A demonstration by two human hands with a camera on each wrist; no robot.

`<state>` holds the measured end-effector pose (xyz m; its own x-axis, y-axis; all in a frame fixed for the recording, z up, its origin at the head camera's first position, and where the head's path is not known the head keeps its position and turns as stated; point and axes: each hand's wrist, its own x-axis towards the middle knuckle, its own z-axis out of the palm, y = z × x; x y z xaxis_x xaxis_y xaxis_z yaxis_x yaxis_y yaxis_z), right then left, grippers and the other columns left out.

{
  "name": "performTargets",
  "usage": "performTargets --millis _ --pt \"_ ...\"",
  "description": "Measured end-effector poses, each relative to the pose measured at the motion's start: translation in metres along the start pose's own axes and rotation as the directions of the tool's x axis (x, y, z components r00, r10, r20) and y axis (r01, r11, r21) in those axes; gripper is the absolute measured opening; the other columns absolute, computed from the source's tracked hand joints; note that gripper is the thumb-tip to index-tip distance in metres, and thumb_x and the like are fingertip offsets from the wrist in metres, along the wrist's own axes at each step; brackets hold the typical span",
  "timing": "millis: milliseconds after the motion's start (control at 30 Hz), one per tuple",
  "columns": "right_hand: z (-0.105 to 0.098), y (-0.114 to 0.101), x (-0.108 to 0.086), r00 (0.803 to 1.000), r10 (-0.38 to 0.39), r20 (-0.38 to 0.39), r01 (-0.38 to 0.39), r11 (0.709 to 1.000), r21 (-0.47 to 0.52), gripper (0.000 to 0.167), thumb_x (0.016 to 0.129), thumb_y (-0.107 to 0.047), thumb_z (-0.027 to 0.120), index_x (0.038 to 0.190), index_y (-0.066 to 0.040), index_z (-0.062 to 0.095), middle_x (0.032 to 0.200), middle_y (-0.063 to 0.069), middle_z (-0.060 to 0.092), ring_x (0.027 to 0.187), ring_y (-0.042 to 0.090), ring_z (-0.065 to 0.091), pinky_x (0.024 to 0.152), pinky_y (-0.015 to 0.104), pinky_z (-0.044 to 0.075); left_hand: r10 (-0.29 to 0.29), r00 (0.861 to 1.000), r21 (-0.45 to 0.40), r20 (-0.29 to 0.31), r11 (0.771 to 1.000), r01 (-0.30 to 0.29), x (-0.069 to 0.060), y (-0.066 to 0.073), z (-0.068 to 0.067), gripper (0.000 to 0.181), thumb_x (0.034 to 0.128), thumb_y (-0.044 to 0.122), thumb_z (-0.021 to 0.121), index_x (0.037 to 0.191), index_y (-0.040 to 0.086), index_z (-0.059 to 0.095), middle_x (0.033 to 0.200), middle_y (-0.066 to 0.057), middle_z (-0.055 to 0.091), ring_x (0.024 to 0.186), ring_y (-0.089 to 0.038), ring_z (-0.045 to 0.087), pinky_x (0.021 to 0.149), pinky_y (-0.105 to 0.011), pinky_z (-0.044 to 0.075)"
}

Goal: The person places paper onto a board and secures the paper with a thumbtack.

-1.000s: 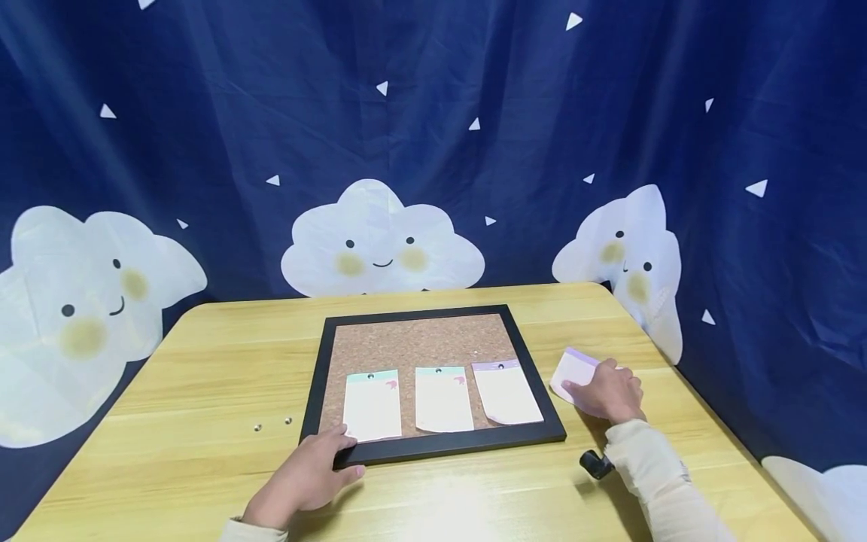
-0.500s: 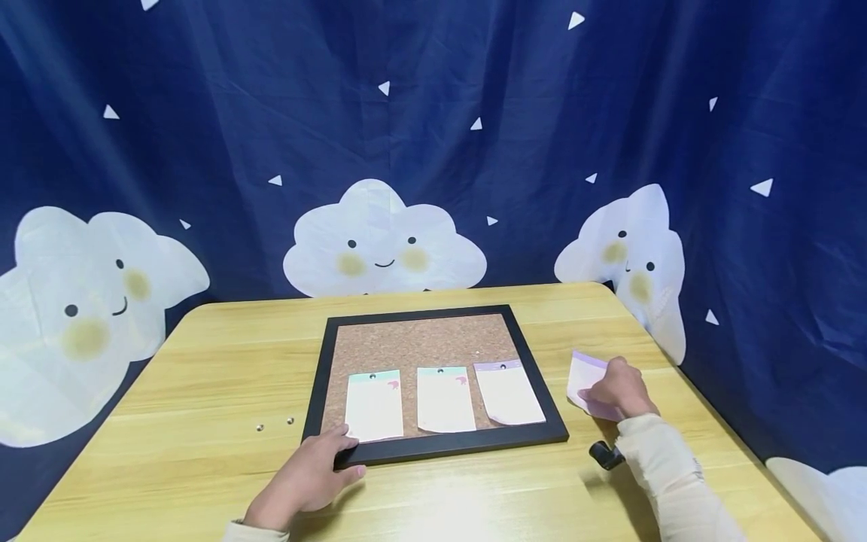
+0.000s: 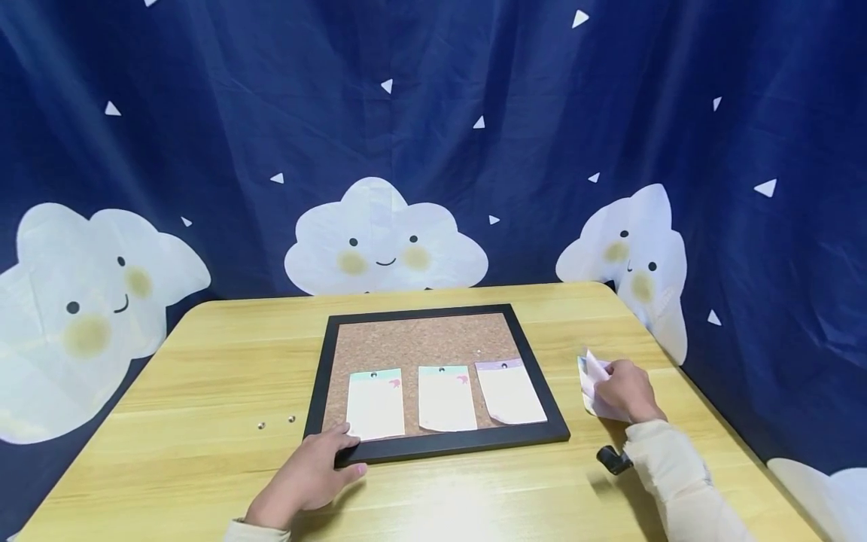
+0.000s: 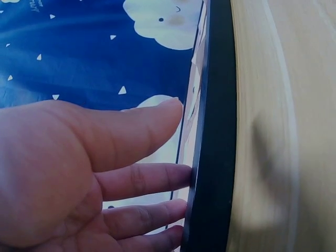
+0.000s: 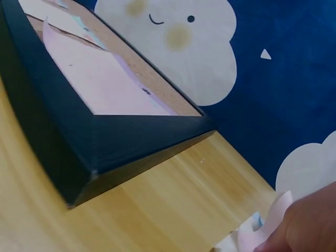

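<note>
A cork board (image 3: pixel 420 340) in a black frame lies on the table, with several note sheets held to it by small pins. My left hand (image 3: pixel 306 473) rests at the frame's near left corner; in the left wrist view its fingers lie loosely against the frame edge (image 4: pixel 212 157). Right of the board, my right hand (image 3: pixel 631 390) pinches a pale purple note sheet (image 3: pixel 596 370), which is bent up at its top. Under it lies more paper with a blue edge. In the right wrist view, the bent note sheet (image 5: pixel 268 226) shows beside the hand's edge; the fingertips are mostly hidden.
Two small silver pins (image 3: pixel 261 425) lie on the table left of the board. Another tiny light speck, perhaps a pin (image 3: pixel 479 351), is on the cork. A black wrist device (image 3: pixel 612 459) hangs under the right sleeve. A blue cloud-patterned curtain (image 3: pixel 433 135) stands behind the table.
My right hand has shifted slightly right, and the purple sheet has gone from flat to bent up, uncovering a blue edge beneath. My left hand stays on the frame corner.
</note>
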<state>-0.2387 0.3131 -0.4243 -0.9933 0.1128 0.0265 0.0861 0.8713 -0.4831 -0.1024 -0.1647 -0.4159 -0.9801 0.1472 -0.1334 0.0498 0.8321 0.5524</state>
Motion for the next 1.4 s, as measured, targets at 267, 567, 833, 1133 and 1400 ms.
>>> performTargets --millis 267,567,833,1133,1400 --pt "0.004 -0.002 -0.003 0.996 0.033 -0.078 -0.031 0.999 0.024 0.041 0.075 -0.008 0.066 0.108 0.010 0.051 0.101 0.036 0.044 0.092 0.048 0.044 0.072 0.054 0.043 0.007 1.000 -0.007 -0.005 1.000 -0.007 0.000 0.000 -0.001 0.042 0.0853 0.026 0.075 0.119 0.002 0.066 0.139 -0.024 0.048 0.129 -0.049 0.039 0.104 -0.064 0.031" --pt "0.005 0.004 0.001 0.979 -0.004 -0.202 0.019 0.997 0.072 0.048 0.063 -0.004 0.081 0.103 0.012 0.058 0.105 0.037 0.058 0.100 0.053 0.044 0.087 0.057 0.038 0.010 1.000 -0.013 -0.007 1.000 -0.010 -0.001 0.000 -0.001 0.043 0.0855 0.026 0.074 0.119 0.001 0.066 0.140 -0.024 0.048 0.130 -0.049 0.038 0.105 -0.063 0.031" --pt "0.004 0.002 0.007 0.977 -0.028 -0.213 0.048 0.995 0.090 0.030 0.079 0.001 0.060 0.107 0.011 0.060 0.110 0.035 0.060 0.098 0.050 0.054 0.085 0.056 0.044 0.019 1.000 -0.014 -0.018 1.000 -0.020 -0.001 -0.001 0.000 0.043 0.0856 0.027 0.074 0.119 0.001 0.066 0.140 -0.024 0.048 0.129 -0.048 0.039 0.104 -0.062 0.032" --pt "0.008 -0.007 0.011 0.964 0.030 -0.264 0.024 0.979 0.201 0.023 0.087 -0.002 0.055 0.109 0.005 0.060 0.110 0.029 0.059 0.104 0.047 0.052 0.089 0.056 0.040 0.027 0.999 -0.010 -0.030 1.000 -0.027 -0.001 -0.002 0.000 0.042 0.0854 0.027 0.075 0.119 0.002 0.067 0.139 -0.022 0.049 0.130 -0.047 0.040 0.105 -0.061 0.032" --pt "0.017 -0.022 0.018 0.954 -0.020 -0.300 0.104 0.958 0.268 0.019 0.093 -0.006 0.055 0.105 0.006 0.063 0.108 0.029 0.062 0.100 0.041 0.055 0.081 0.045 0.045 0.028 0.999 -0.013 -0.035 1.000 -0.028 -0.001 -0.003 0.001 0.042 0.0853 0.027 0.075 0.118 0.002 0.067 0.139 -0.022 0.049 0.130 -0.047 0.040 0.105 -0.061 0.032"
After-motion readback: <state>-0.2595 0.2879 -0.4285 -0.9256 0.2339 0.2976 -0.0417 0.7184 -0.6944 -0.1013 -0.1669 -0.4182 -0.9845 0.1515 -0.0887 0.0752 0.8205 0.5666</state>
